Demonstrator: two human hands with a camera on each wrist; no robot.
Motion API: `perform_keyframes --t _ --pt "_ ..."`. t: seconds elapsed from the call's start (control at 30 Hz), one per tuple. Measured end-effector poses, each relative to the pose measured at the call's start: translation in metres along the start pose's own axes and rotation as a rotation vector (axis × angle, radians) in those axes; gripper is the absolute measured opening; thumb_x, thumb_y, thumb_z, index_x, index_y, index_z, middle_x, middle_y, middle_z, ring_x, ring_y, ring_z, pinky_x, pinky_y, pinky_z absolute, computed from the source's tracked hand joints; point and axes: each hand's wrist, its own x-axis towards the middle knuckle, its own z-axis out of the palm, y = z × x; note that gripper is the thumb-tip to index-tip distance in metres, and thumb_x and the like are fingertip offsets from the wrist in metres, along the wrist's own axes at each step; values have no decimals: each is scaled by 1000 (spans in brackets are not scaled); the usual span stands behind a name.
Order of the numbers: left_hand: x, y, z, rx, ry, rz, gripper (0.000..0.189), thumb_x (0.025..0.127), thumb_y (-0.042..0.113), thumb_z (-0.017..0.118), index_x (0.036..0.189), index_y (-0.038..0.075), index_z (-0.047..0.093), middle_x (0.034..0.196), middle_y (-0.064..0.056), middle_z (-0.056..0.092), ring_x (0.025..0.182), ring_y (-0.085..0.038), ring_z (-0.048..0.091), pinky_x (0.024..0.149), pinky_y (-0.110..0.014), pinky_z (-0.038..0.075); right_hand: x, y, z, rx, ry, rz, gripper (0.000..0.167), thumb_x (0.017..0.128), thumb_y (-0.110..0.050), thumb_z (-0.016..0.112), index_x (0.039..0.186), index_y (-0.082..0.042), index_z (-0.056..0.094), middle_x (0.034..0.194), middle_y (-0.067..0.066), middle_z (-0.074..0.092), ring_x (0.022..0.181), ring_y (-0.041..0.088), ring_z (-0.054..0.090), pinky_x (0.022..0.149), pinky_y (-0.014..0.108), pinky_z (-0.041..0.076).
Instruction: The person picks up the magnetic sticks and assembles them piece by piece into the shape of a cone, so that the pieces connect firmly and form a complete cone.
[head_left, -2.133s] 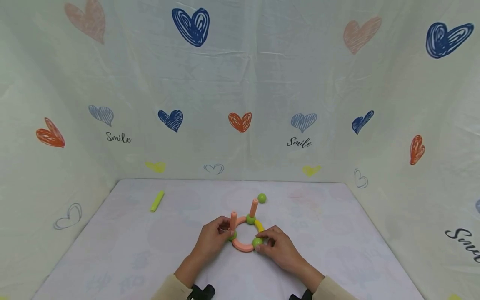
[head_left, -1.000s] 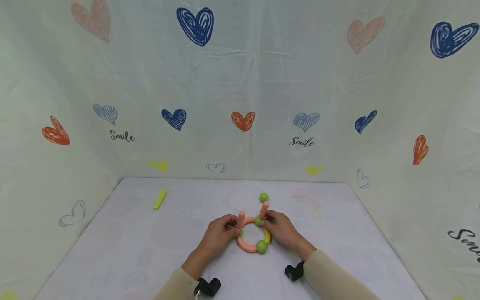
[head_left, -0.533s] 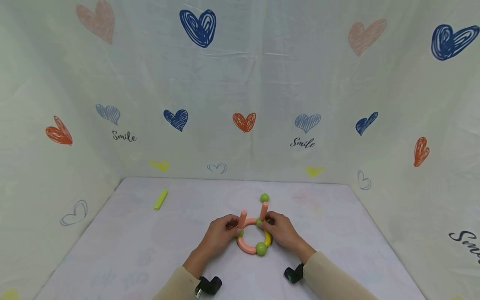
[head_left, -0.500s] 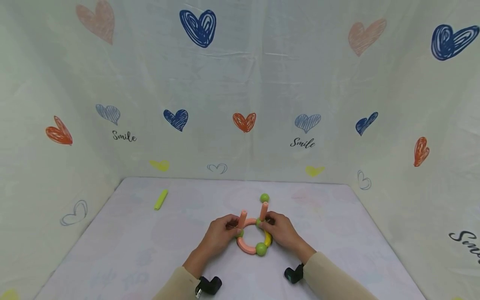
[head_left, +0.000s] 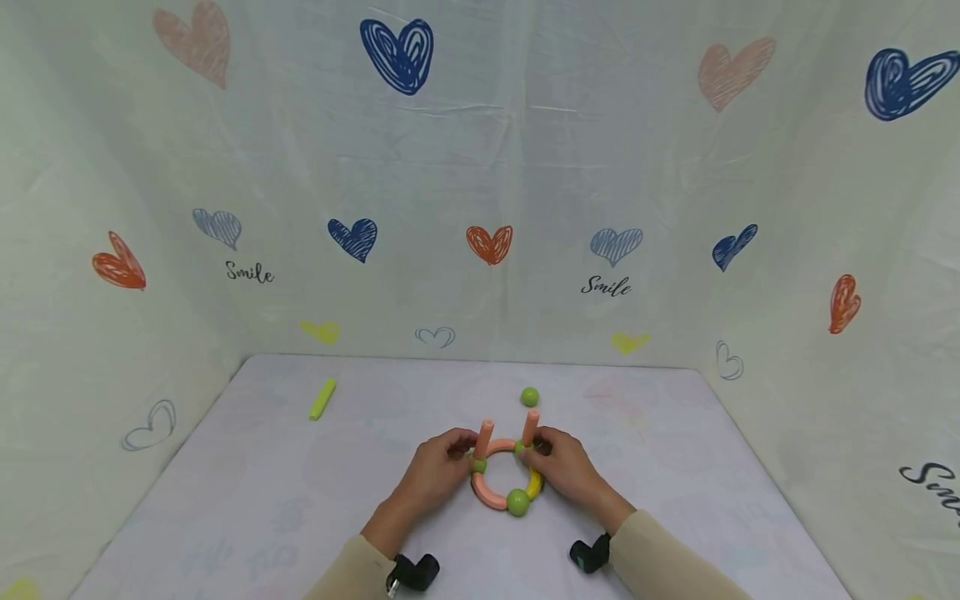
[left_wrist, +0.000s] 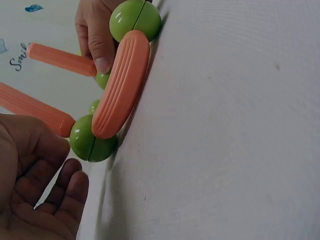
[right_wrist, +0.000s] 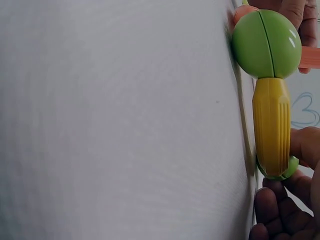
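Note:
A ring of curved sticks and green balls lies on the table, made of salmon curved sticks point(left_wrist: 121, 85) and a yellow curved stick point(right_wrist: 271, 125). From two of its balls rise straight salmon sticks, the left stick point(head_left: 484, 438) and the right stick point(head_left: 530, 427). My left hand point(head_left: 437, 468) is beside the left green ball point(left_wrist: 92, 140), fingers loosely bent, the thumb no longer across it. With thumb and fingers, my right hand point(head_left: 564, 463) pinches the far right green ball point(left_wrist: 102, 80) under the right upright stick. The near green ball point(head_left: 517, 502) is untouched.
A loose green ball point(head_left: 530, 397) lies just beyond the ring. Toward the back left of the white table point(head_left: 247, 500) is a yellow-green straight stick point(head_left: 322, 400). A curtain point(head_left: 420, 292) printed with hearts stands behind the table.
My right hand has gone from the near ball to the far right ball. The left thumb has come off the left ball. The ring has shifted slightly toward me lately.

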Motion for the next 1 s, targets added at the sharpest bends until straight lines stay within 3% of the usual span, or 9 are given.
perform_keyframes --t 0.13,0.3,0.43,0.63,0.83,1.0 --pt "-1 -4 -9 8 71 4 37 96 -4 57 125 13 71 123 -3 73 114 -22 66 99 -47 56 -3 -2 1 -8 13 9 23 93 -26 80 110 -12 72 95 -2 66 83 14 57 71 27 50" --pt "0 -13 -25 8 155 -21 39 96 -7 51 124 12 72 120 -3 73 114 -22 65 100 -47 55 -7 -2 2 -33 34 2 23 91 -28 82 104 -14 70 90 -2 62 81 14 54 70 28 45" --pt "1 -19 -38 21 184 -59 37 98 -4 52 125 12 72 122 -3 73 115 -22 65 101 -46 55 -10 -1 3 -53 42 -11 25 90 -31 83 102 -15 69 88 -3 61 81 14 53 70 28 44" --pt "5 -30 -61 32 235 -57 32 99 -2 55 123 9 73 121 -9 74 112 -24 66 96 -44 56 -14 1 2 -62 39 -9 27 89 -33 84 100 -15 67 87 -2 57 80 14 51 68 28 41" --pt "10 -42 -93 31 310 -97 24 103 8 62 126 6 71 122 -13 73 110 -26 65 94 -38 53 -17 -1 2 -63 27 3 25 91 -31 82 104 -14 70 91 -3 60 82 13 53 69 26 43" --pt "12 -51 -124 61 392 -112 27 102 14 68 127 4 71 124 -16 72 113 -28 63 89 -26 50 -18 -2 0 -41 16 4 24 92 -29 80 108 -13 71 93 -3 61 83 13 54 71 26 45"
